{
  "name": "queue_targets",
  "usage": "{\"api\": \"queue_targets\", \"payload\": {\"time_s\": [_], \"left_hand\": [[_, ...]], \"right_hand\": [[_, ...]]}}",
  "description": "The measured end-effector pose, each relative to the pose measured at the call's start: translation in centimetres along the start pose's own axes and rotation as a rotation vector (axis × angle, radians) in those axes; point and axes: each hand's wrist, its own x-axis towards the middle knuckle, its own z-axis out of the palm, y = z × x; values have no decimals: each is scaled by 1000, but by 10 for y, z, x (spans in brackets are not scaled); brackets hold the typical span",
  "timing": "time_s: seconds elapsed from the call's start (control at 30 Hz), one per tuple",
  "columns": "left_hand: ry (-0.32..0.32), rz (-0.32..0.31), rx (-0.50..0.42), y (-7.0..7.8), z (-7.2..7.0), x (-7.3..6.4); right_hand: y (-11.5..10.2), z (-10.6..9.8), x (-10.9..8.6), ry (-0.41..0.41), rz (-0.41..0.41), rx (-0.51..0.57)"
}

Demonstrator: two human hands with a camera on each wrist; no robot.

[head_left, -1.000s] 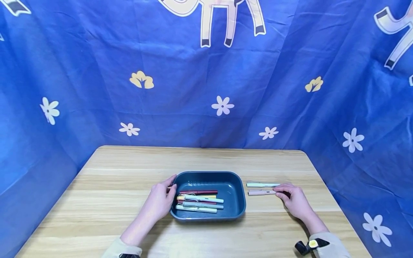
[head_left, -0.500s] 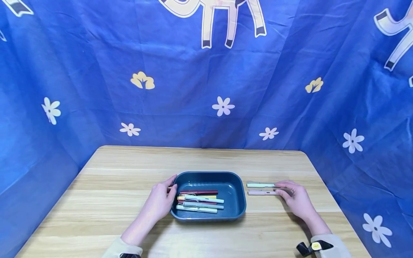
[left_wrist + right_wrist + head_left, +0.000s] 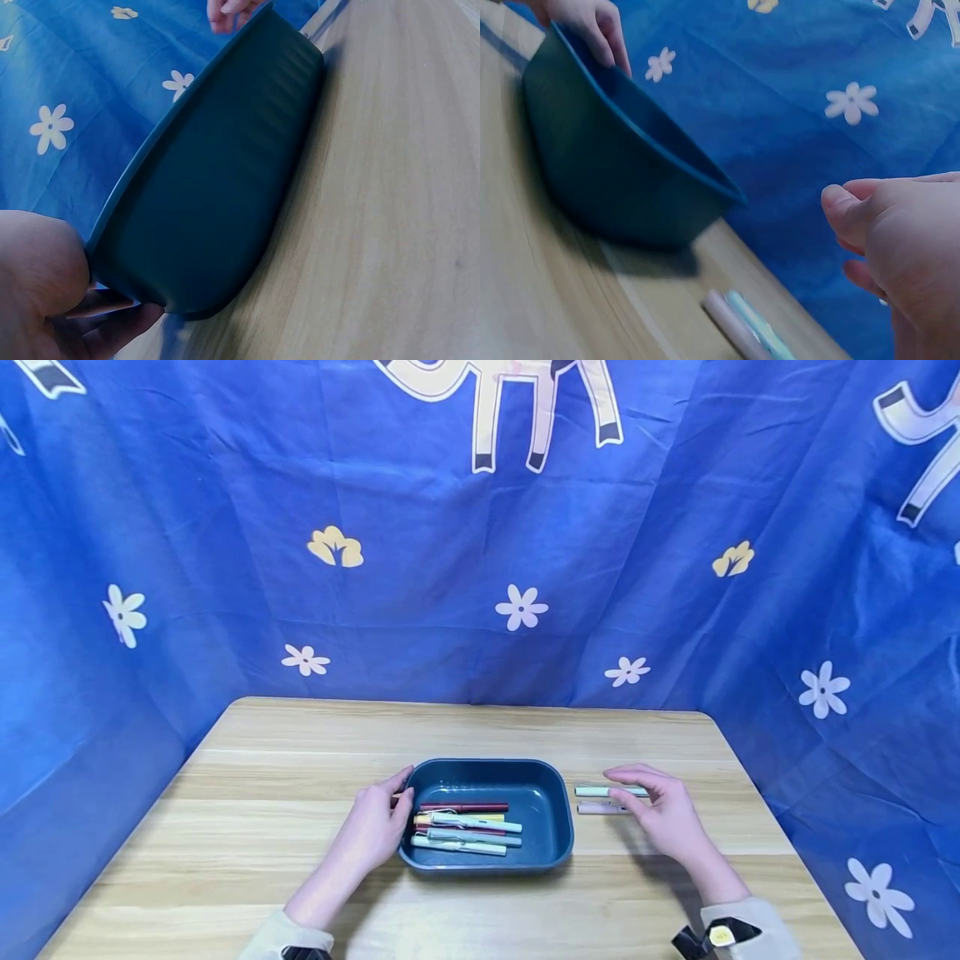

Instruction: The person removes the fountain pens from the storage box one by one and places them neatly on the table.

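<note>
My left hand (image 3: 371, 822) grips the left end of a dark teal plastic bin (image 3: 487, 867), thumb at its rim and fingers round the far corner. Several capped pens lie inside, among them a dark red pen (image 3: 480, 807) and a pale mint pen (image 3: 487, 825). Right of the bin, a light green pen (image 3: 592, 791) and a pale mauve pen (image 3: 595, 808) lie side by side on the table. Over their right ends hovers my right hand (image 3: 663, 814), thumb and fingers apart. The right wrist view shows nothing in its grasp, with the mauve pen (image 3: 733, 324) below.
The wooden table (image 3: 300, 735) has rounded far corners. A blue curtain (image 3: 420, 568) with white flowers and animal figures hangs behind and along both sides. A strap with a small black device (image 3: 708, 937) sits on the right wrist.
My right hand has come away from the pens' right ends and shifted left, its thumb and fingers spreading. The two pens stay where they were. My left hand and the bin keep their place.
</note>
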Motion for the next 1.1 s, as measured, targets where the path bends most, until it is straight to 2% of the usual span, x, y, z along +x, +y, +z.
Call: {"api": "queue_targets", "payload": {"time_s": [0.37, 0.7, 1.1], "left_hand": [[-3, -7, 4, 0, 0, 1], [-3, -4, 8, 1, -1, 1], [-6, -13, 5, 1, -1, 0]], "right_hand": [[-26, 26, 16, -38, -14, 239], [-43, 47, 26, -74, 77, 339], [-57, 72, 36, -122, 122, 434]]}}
